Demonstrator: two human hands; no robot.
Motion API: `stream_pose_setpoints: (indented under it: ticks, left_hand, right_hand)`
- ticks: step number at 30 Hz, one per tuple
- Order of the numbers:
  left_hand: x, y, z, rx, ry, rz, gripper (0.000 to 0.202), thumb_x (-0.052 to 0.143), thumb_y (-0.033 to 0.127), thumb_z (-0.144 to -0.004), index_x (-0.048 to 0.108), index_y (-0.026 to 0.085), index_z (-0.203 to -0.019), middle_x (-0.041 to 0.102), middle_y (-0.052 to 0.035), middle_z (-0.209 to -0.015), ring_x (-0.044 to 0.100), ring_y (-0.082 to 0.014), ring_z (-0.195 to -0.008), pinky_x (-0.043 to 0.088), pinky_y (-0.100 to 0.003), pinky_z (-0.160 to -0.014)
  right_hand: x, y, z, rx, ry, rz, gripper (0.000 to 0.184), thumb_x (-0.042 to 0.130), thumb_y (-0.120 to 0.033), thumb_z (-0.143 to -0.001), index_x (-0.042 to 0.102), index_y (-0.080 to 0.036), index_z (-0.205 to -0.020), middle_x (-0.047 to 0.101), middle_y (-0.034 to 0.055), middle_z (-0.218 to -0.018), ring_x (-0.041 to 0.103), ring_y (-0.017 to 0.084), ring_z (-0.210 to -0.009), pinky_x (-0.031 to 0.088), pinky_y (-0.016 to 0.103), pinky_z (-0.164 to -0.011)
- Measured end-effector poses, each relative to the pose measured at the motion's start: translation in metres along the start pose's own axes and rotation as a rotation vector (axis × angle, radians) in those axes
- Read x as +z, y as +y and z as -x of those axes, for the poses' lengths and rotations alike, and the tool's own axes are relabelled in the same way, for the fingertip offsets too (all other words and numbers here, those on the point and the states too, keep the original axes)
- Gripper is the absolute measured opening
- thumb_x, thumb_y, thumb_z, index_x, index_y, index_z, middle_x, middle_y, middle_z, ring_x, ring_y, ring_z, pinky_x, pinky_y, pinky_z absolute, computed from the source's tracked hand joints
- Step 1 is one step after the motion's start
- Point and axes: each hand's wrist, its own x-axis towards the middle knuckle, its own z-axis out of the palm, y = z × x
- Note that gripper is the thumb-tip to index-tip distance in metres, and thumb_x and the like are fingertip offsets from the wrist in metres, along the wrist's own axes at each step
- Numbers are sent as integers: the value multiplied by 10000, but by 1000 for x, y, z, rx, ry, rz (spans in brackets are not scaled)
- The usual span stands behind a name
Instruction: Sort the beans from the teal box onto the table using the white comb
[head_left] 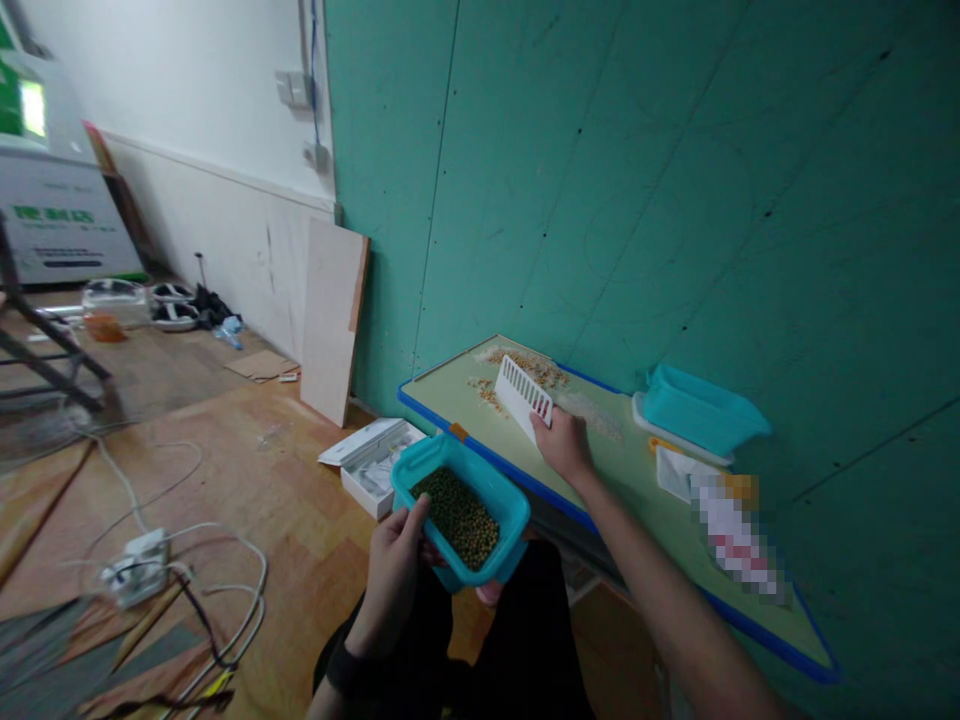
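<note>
My left hand (396, 560) grips the near rim of a teal plastic tub (502, 500) filled with green beans (457, 517), held just below the table's blue front edge. My right hand (564, 445) is closed on a white slotted scraper (523, 394), which stands on the green tabletop (637, 470). Beyond the scraper lie scattered yellow beans (529, 366) and pale grains (596, 415) on the table.
A second teal tub (701, 408) rests on a white lid near the green wall. An open white box (371, 460) lies on the wooden floor. Cables and a power strip (139, 570) lie at the left. A board (334, 320) leans against the wall.
</note>
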Motion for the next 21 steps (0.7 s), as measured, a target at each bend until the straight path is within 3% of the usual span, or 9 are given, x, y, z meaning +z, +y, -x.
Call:
stream_pose_setpoints:
  ticks: [13,21]
  left_hand:
    - [4,9,5,-23,24,-44,600,844,721,-540,547,200,-537,546,14,-389,530,-146,-330,404,-236,-341]
    - [3,6,2,-7,25,-37,593,850,714,-530,547,205,-534,525,33,-379,530,-155,-321,432,-252,-341]
  right_hand:
    - [15,-13,-36,83,-41,9,297,538,-266,-981,765,-81,-1033,767,232,-1038,736,284,-946,460,304,-764]
    - [16,5,-39,167,25,12,283,551,-255,-957,770,-83,-1002,773,232,-1011,738,260,-916,456,280,-741]
